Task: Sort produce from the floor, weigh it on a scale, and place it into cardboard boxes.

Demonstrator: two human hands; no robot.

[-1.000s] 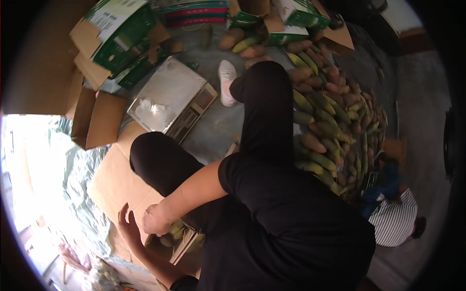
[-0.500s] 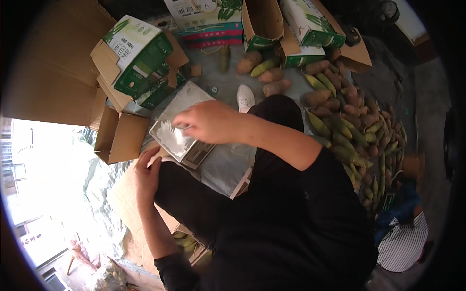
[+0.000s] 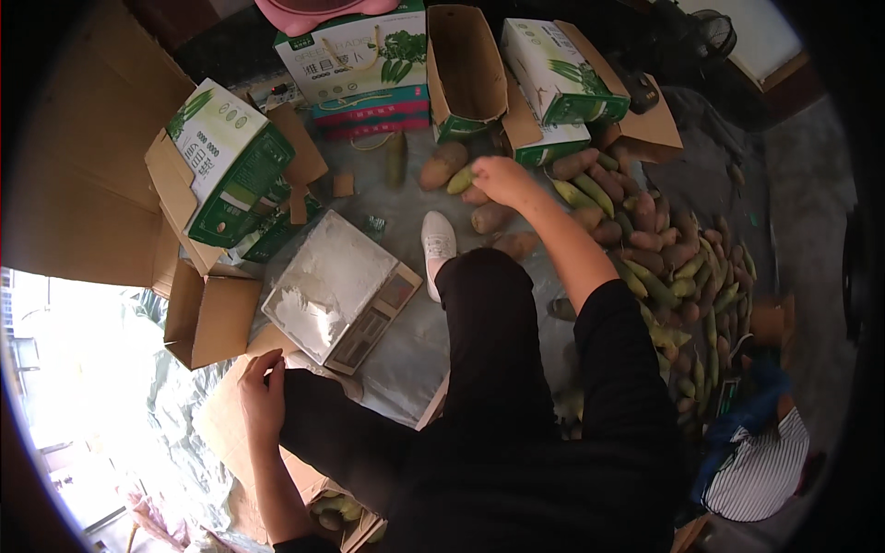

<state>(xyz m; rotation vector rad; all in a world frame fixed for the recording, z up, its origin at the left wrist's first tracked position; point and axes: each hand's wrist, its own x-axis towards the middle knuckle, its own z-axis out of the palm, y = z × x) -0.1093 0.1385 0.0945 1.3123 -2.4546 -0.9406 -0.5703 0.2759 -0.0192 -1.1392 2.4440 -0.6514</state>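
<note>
My right hand [image 3: 502,180] is stretched forward, its fingers closed on the upper end of a green radish [image 3: 460,181] on the sheet-covered floor. Beside that radish lie brownish, soil-coloured radishes [image 3: 443,166]. Resting near my left knee, my left hand [image 3: 263,396] has loosely bent fingers and holds nothing I can see. In front of me stands a flat weighing scale [image 3: 341,276], its pale plate smeared with whitish residue and its display panel facing me. Nothing lies on the plate.
A large heap of green and brown radishes [image 3: 678,258] spreads at the right. Printed cartons [image 3: 230,170] stand at the left, with more boxes [image 3: 466,69] at the back. An opened cardboard box [image 3: 212,313] is left of the scale. A person in stripes [image 3: 761,465] is at lower right.
My right hand has moved from over the scale plate, away to the right, onto the green radish. My left hand stays by the knee, its fingers more curled. The view has shifted.
</note>
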